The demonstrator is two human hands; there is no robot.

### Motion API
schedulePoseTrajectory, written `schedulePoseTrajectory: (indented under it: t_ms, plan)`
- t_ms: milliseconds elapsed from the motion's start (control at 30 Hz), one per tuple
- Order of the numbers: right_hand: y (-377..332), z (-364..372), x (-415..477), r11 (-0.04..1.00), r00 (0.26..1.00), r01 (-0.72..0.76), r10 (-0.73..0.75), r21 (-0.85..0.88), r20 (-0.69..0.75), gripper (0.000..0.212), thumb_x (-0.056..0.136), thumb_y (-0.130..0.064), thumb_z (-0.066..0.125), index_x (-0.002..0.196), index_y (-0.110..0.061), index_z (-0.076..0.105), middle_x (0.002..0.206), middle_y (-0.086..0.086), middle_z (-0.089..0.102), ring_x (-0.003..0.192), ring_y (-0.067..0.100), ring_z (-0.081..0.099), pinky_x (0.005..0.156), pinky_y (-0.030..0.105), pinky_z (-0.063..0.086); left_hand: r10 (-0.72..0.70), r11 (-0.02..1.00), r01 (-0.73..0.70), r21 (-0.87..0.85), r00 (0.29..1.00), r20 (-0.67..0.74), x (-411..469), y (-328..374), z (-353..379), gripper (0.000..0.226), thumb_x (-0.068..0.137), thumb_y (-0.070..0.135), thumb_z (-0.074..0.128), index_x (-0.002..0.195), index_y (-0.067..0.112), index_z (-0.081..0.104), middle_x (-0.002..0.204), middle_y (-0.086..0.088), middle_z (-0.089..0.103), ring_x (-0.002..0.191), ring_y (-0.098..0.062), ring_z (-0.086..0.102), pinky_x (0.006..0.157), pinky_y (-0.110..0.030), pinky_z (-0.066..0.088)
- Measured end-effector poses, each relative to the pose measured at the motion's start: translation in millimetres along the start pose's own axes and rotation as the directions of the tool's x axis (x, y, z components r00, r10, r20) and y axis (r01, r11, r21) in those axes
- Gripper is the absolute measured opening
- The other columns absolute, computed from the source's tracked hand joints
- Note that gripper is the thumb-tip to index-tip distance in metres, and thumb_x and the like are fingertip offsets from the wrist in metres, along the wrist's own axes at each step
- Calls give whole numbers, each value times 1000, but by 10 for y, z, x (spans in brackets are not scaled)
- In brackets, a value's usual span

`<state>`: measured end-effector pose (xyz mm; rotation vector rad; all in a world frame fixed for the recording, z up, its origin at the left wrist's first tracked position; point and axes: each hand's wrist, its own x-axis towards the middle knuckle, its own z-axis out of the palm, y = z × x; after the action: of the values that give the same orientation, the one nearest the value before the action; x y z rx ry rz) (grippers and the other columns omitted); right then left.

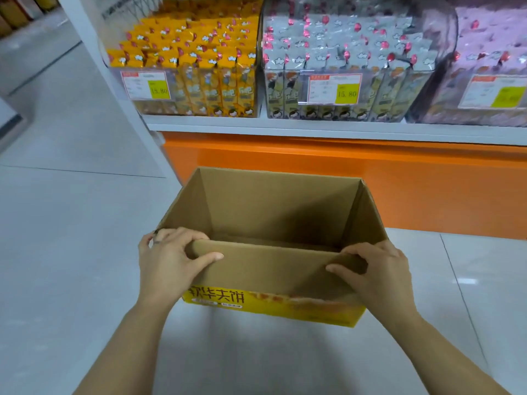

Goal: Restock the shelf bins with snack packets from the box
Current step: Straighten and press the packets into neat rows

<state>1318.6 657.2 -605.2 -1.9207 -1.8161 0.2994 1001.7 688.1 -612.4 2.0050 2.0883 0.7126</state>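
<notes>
Box [271, 269], brown cardboard with a yellow printed band low on its near side, stands open-topped on the tiled floor [71, 252] in the lower middle of the frame, just in front of the orange shelf base [313, 158]. Left hand [168, 258] grips the near wall at its left corner and right hand [379, 269] at its right corner, fingers [182, 233] curled over the top edge, thumbs on the outer face. Across the top of the frame, clear bins [382, 92] on the white shelf [256, 126] hold upright yellow packets [194, 47] at left, grey packets [336, 44] in the middle and pink packets [490, 47] at right.
</notes>
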Motion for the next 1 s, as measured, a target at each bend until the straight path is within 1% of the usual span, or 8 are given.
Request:
schedulePoseTrajectory:
  t_ms: [133,233,300,433,567,700,833,1000]
  plan:
    - [-99,11,94,996,995,-83,84,-27,61,20,67,-40,81,78,-25,73,67,-20,49,77,12,43,78,45,48,-41,999,41,3,998,48,198,-48,-21,40,50,78,50,64,41,53,71,27,55,81,3,36,95,-32,20]
    - [-204,-177,111,992,975,-130,128,-1,181,16,72,-39,78,79,-27,72,68,-28,41,80,10,36,84,42,45,-34,999,39,-36,990,140,150,9,-81,36,52,77,52,64,42,48,70,21,55,80,-5,42,99,-38,29]
    - [-294,-342,157,990,957,-139,138,-14,256,17,76,-42,73,85,-28,70,75,-24,47,85,8,37,88,41,42,-59,997,68,-39,978,198,153,72,-244,36,54,75,51,66,41,45,70,20,52,80,-13,47,94,-43,35]
    - [-623,-847,311,987,906,-161,156,-20,394,23,81,-43,69,96,-27,67,78,-28,38,93,10,40,94,39,41,-127,992,116,54,950,285,178,252,-828,40,59,74,59,73,36,55,75,20,48,92,-17,50,92,-40,30]
    - [-1206,-1449,425,995,876,-93,104,-47,471,22,81,-44,69,97,-29,64,79,-31,31,92,8,38,95,42,42,-206,979,196,64,932,299,149,400,-1783,29,69,59,73,80,36,57,82,17,50,100,-18,50,93,-39,29]
    - [-1973,-1974,500,1000,853,0,-3,5,521,21,77,-43,73,92,-31,64,77,-30,36,93,15,48,91,40,42,-282,958,286,16,933,225,77,452,-2893,36,60,64,73,78,35,59,78,18,55,95,-20,53,94,-40,29]
    - [-2922,-2318,627,995,809,66,-94,68,580,24,72,-41,79,75,-39,55,71,-26,46,91,20,54,85,42,43,-351,936,348,54,932,92,-52,331,-4032,50,53,78,48,77,36,59,75,17,57,89,-18,55,93,-36,27]
    - [-4340,-2350,895,950,720,165,-299,264,626,19,62,-52,71,67,-41,57,72,-16,63,83,17,60,72,38,47,-498,861,506,50,859,-117,-301,-108,-5304,49,53,78,47,77,37,57,72,22,46,90,-16,52,96,-36,25]
